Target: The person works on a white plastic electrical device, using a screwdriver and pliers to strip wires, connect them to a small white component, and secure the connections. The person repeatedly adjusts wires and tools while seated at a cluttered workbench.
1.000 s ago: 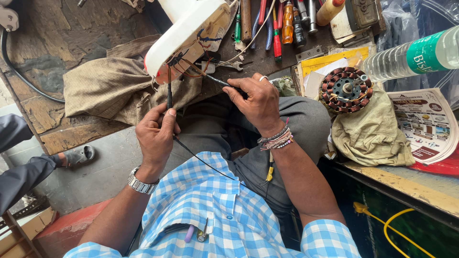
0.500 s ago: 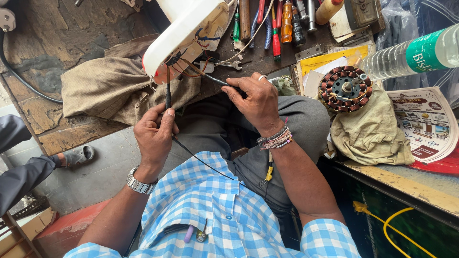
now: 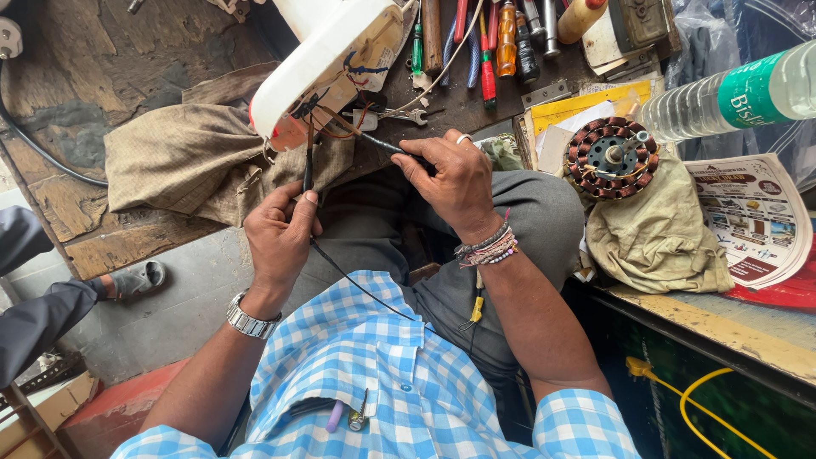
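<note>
My left hand pinches a thin black test probe whose tip touches the wiring at the open end of a white appliance casing. My right hand, with a ring and bead bracelets, grips a second black probe that points into the same bundle of red and copper wires. A black lead runs from the left probe down across my lap. The casing rests on a brown cloth on the workbench.
A copper-wound motor stator lies on a beige cloth at right, beside a clear plastic bottle and a printed leaflet. Several screwdrivers and pliers lie at the back. Another person's leg and sandalled foot are at left.
Both hands stay on their probes at the wiring; the view has shifted only slightly.
</note>
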